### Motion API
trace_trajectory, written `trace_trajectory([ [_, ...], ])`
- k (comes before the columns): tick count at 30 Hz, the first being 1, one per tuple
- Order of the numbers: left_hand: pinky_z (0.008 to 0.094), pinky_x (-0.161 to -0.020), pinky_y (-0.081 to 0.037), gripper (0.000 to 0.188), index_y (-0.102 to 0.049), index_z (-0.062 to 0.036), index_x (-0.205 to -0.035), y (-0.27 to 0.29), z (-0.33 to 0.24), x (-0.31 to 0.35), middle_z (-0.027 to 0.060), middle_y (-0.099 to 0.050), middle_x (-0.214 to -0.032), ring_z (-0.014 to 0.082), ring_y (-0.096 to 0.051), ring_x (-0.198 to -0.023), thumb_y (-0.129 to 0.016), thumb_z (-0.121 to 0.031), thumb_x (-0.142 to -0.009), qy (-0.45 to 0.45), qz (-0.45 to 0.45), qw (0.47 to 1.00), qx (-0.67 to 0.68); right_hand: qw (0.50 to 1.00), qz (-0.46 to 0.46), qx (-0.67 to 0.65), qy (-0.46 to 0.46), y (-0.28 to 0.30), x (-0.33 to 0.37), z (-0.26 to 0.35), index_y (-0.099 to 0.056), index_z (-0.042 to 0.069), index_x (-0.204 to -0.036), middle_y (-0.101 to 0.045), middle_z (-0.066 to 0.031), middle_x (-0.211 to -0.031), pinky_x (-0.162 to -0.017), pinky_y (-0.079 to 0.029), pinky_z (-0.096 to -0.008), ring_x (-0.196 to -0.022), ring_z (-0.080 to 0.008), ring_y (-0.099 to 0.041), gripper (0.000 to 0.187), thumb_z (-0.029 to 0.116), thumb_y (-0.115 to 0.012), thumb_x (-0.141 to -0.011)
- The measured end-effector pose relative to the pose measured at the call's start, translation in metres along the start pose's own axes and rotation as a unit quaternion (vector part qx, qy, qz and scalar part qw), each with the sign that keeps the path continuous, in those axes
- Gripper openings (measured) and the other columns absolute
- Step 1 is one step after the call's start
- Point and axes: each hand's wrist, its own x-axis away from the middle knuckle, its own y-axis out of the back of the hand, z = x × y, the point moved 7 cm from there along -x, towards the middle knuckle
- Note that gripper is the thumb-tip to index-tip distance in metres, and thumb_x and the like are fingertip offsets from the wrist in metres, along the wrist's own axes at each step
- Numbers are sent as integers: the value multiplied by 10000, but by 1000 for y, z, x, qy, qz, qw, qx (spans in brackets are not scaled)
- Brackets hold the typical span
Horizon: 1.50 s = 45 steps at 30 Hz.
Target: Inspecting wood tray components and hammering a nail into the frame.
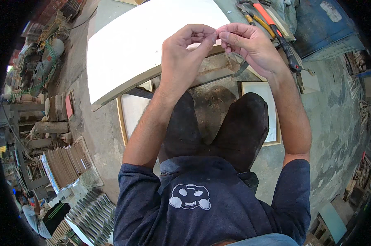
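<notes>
My left hand (185, 53) and my right hand (251, 47) meet fingertip to fingertip, raised over the near right edge of a white panel (140, 45). Thumb and forefinger are pinched together on each hand. Whatever lies between the fingertips, if anything, is too small to make out. The panel is large and flat, with a pale wooden edge along its near side. Just right of my right hand lie a hammer (271, 20) with an orange and black handle and pliers (259, 20) with yellow grips.
A blue container (325, 24) stands at the far right. White framed panels (261, 88) lie around my knees. On the left are stacked brown sheets (66, 164), a compressor-like tank (56, 47) with green hose, and a seated person (33, 213) at the lower left.
</notes>
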Motion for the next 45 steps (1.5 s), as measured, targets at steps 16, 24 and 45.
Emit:
trace_trajectory([
  [16,237,-761,-518,276,-515,60,-1070,1,5,-4,149,-626,-913,151,-617,-848,-612,-26,-827,44,21,998,36,990,-13,135,30,-2,3,7,-609,7,-1009,-611,-36,-836,-674,-475,-222,-743,-79,-557,209,169,-567,-883],
  [24,254,-782,-524,215,-554,55,-1029,-6,-1,1,153,-630,-916,164,-620,-861,-595,11,-822,35,-7,987,158,998,-49,-28,10,-5,7,1,-607,19,-972,-599,-16,-831,-633,-456,-209,-723,-69,-545,195,187,-582,-876],
  [45,279,-738,-477,131,-666,-45,-906,-8,11,-8,43,-667,-820,105,-596,-776,-615,-143,-835,3,64,974,-215,979,-158,102,74,42,13,6,-604,48,-1012,-622,-13,-904,-689,-425,-223,-755,-66,-547,203,201,-558,-887],
])
